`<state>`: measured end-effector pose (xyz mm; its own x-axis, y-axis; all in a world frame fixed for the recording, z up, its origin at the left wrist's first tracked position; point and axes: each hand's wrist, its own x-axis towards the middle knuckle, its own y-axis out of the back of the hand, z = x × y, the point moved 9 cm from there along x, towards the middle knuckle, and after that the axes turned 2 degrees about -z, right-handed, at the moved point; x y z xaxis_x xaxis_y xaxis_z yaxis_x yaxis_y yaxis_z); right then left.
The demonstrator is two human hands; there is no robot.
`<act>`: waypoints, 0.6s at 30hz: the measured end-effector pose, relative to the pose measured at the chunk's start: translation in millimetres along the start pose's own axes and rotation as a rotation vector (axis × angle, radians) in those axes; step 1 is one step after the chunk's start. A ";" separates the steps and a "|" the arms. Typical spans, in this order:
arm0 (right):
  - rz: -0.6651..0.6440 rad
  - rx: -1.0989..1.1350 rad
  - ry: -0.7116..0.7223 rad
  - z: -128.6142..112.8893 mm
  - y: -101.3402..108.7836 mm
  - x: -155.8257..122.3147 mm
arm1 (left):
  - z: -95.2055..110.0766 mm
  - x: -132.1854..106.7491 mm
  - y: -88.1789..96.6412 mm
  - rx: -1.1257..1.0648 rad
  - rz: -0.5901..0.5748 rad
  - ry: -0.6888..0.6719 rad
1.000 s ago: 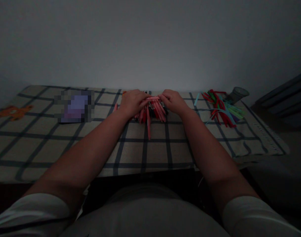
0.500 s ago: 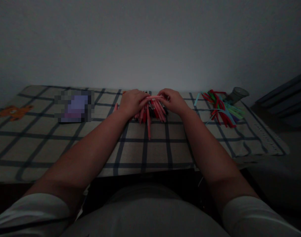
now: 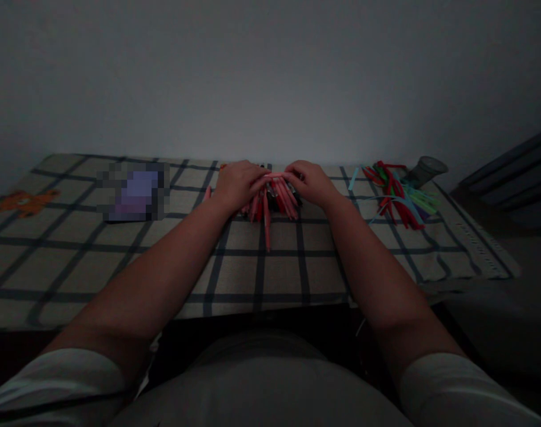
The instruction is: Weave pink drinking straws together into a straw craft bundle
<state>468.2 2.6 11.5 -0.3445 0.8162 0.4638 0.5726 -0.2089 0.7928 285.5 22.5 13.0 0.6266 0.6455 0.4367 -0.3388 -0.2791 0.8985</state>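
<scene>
So right up close a grey shirt [image 3: 270, 391] and two pale sleeves [image 3: 66, 379] are filling the bottom, with both bare arms stretching out over a worktop [image 3: 281, 279] that's wearing a checked cloth. First up on the cloth, a pile of pink, red and black sticks [image 3: 274, 204] is fanning out, one long pink piece [image 3: 267, 234] poking back toward the person. Off to the left an orange bear-shaped piece [image 3: 25, 203] is lying flat, and closer in, a pixelated purple-blue object [image 3: 137, 193] is sitting on its own. On the right, well apart from the hands, a bundle of red, green and blue strips [image 3: 399, 198] is sprawling. Now the good bit: the left hand [image 3: 241, 182] and the right hand [image 3: 311, 181] are hovering over the pile's far end, and a pink stick [image 3: 277, 174] is lying crosswise between them. The left fingers are pinching its left end, the right thumb and fingers are pinching the other, and its middle is showing in the gap. Over on the far right a glass-like vessel [image 3: 425, 169] is leaning by the bundle, and a plain wall [image 3: 270, 89] is closing things off behind.
</scene>
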 end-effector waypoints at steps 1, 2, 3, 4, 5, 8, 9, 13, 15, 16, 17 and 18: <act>0.001 0.000 0.004 -0.2 -0.1 0.1 | 0.3 0.1 -0.1 0.002 -0.004 0.001; 0.002 -0.002 0.008 -0.2 -0.2 0.1 | 0.4 0.2 -0.3 0.004 -0.006 0.000; 0.004 -0.006 0.010 0.0 -0.4 0.2 | 0.4 0.3 -0.6 0.005 -0.006 -0.003; 0.005 -0.012 0.010 0.4 -0.6 0.2 | 0.2 0.3 -0.9 0.005 -0.004 -0.005; 0.004 -0.018 0.009 1.0 -1.0 0.3 | -0.1 0.3 -1.3 0.003 0.000 -0.008; 0.000 -0.029 0.009 2.5 -2.0 0.4 | -1.0 0.0 -2.3 -0.012 0.014 -0.019; 0.004 -0.030 0.009 2.9 -1.8 0.4 | -1.2 -0.1 -2.7 -0.017 0.016 -0.021; 0.043 -0.029 0.004 4.5 2.2 0.5 | -3.3 0.1 -3.2 -0.016 0.020 0.002; 0.052 -0.031 -0.008 5.7 3.5 0.6 | -3.5 0.6 -3.2 -0.006 0.019 0.010; 0.051 -0.033 -0.015 6.4 3.9 0.6 | -3.0 0.9 -3.5 -0.003 0.014 0.009; 0.049 -0.034 -0.021 6.8 4.2 0.6 | -2.5 1.2 -3.8 -0.003 0.010 0.004; 0.046 -0.033 -0.024 6.9 4.6 0.5 | -2.0 1.4 -4.0 -0.006 0.008 -0.001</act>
<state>475.8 5.8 12.6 -0.3002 0.8178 0.4910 0.5627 -0.2639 0.7834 286.3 26.0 9.9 0.6248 0.6426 0.4435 -0.3474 -0.2799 0.8950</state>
